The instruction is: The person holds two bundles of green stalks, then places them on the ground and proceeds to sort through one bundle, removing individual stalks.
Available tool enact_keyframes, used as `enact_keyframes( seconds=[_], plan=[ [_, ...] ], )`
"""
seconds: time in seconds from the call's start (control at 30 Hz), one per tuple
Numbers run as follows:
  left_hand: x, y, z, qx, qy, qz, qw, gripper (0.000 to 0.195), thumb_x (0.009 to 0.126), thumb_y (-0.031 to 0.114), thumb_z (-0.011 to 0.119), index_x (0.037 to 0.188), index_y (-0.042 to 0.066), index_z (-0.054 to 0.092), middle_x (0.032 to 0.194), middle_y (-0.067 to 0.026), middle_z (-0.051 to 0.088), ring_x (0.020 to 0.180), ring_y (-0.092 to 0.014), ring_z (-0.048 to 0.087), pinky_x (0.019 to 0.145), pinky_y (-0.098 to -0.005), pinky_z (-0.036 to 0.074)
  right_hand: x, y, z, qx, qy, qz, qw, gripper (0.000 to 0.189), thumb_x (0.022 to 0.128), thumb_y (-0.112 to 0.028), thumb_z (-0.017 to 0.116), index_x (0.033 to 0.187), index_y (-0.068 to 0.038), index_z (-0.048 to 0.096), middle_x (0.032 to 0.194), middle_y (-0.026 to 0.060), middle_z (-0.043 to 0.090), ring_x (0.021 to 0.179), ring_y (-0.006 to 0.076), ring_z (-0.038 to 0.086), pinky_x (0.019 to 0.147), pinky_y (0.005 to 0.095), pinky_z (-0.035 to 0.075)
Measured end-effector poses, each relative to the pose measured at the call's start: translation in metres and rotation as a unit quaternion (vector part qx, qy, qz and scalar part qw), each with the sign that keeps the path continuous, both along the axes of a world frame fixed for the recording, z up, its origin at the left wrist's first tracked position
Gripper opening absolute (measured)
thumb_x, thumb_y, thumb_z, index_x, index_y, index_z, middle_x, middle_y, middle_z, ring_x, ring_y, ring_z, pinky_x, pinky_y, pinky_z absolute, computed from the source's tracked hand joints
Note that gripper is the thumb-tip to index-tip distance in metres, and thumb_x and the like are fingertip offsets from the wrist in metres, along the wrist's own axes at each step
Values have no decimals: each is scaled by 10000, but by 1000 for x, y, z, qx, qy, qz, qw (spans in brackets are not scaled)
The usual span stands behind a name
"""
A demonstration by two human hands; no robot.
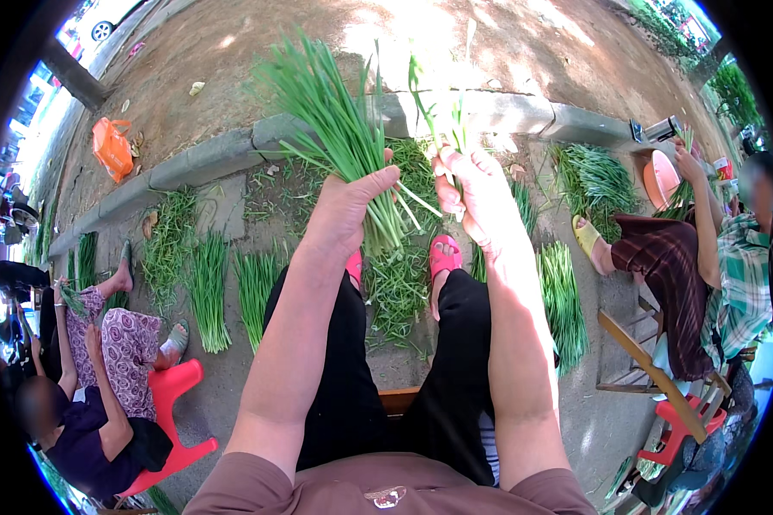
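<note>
A thick bunch of garlic chives (354,138) is gripped in my left hand (351,206), green tips fanning up and left, pale stem ends pointing down and right. My right hand (467,180) pinches a few separate chive stalks (457,125), held upright a short way to the right of the bunch. Both hands are raised over the ground between my knees. Beneath them lies a heap of loose chive trimmings (396,296), between my pink sandals. The palm side of my left hand is partly hidden by the bunch.
Sorted chive bundles lie at left (209,293) and right (562,302). A stone kerb (225,151) crosses ahead, an orange bag (112,149) beyond it. One person sits on a red plastic stool (171,418) at left; another sits at right, near a pink basin (660,179).
</note>
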State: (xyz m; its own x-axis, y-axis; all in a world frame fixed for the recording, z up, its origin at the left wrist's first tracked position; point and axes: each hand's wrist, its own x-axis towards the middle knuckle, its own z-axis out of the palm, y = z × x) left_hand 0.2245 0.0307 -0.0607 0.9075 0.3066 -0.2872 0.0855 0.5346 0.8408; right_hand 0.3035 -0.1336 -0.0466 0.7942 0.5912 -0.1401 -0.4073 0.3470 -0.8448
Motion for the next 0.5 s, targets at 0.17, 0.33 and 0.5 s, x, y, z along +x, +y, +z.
enact_keyframes(
  seconds=[0.17,0.33,0.5],
  plan=[
    [-2,-6,5,6,-19,-8,1000,331,790,28,714,1098,-9,597,957,-59,641,811,-138,617,724,-279,512,-9,5,12,-142,-107,65,982,173,824,-81,698,968,-52,608,795,-6,571,580,62,487,494,215,392],
    [-3,-11,10,4,-37,-21,999,299,787,32,719,1060,-12,606,922,-62,654,799,-136,618,730,-273,503,-9,5,2,-159,-142,80,974,234,805,-21,683,1029,-52,623,834,-26,596,711,60,540,598,210,437],
    [-3,-3,7,71,-5,-13,997,339,803,37,708,1119,-11,594,1000,-74,641,873,-156,627,785,-288,511,-5,-1,9,-174,-86,85,977,217,837,-109,642,1048,-58,636,807,-48,584,660,38,505,552,193,402]
  ],
)
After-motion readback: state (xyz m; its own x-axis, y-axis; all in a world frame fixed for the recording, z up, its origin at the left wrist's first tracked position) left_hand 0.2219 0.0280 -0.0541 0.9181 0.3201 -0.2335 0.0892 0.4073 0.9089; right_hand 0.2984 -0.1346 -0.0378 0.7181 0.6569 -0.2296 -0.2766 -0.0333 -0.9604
